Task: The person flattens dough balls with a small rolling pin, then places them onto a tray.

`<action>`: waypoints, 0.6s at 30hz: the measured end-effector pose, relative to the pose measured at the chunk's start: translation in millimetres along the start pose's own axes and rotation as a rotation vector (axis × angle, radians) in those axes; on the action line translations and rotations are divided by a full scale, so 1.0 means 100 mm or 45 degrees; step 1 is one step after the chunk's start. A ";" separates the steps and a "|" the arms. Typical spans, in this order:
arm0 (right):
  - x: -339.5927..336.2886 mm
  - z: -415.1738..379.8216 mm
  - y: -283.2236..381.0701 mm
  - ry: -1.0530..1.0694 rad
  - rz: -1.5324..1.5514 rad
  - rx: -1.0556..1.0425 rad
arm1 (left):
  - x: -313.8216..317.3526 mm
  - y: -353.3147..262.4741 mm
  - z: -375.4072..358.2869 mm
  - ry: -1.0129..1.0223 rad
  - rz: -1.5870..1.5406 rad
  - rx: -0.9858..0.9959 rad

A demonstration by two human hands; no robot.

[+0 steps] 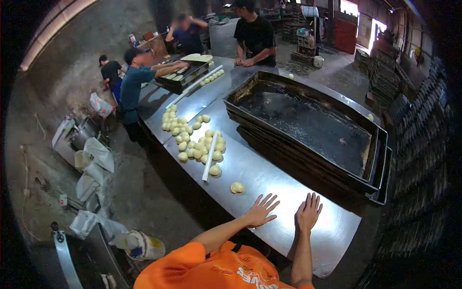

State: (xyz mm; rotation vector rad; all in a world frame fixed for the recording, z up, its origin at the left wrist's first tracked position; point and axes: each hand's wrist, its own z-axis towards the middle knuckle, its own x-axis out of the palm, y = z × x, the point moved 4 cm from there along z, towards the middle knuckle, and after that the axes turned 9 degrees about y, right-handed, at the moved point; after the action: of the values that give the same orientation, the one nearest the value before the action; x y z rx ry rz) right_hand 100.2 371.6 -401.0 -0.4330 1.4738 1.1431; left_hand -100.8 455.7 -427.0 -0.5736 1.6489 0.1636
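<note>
My left hand [260, 211] is over the near edge of the metal table [281, 185], palm down with its fingers spread and nothing in it. To its right, my right hand [308, 212] is stretched out over the shiny tabletop, fingers extended and holding nothing. A single lumpy dough ball [237, 188] lies just beyond my left hand. Farther left, a white rod [210, 157] rests among a cluster of pale dough balls [196, 153].
A stack of large dark baking trays [308, 127] takes up the table's right side. Another long white rod [195, 85] lies farther back. A person [137, 86] works at a tray of flattened dough [180, 77]; another person [255, 36] leans at the far edge. A bucket [147, 245] stands below left.
</note>
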 end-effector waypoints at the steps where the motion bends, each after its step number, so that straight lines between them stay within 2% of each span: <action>1: 0.01 0.00 -0.03 0.012 0.016 0.002 | -0.01 -0.01 0.00 0.007 -0.014 -0.004; 18: -0.06 -0.01 0.09 -0.004 0.026 0.042 | 0.01 0.00 -0.03 -0.054 -0.068 0.002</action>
State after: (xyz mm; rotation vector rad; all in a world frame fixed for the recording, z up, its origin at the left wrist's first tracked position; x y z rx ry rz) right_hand 94.5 373.1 -392.4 -0.3938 1.4953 1.1334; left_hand -103.5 453.6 -427.7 -0.6086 1.5907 0.1346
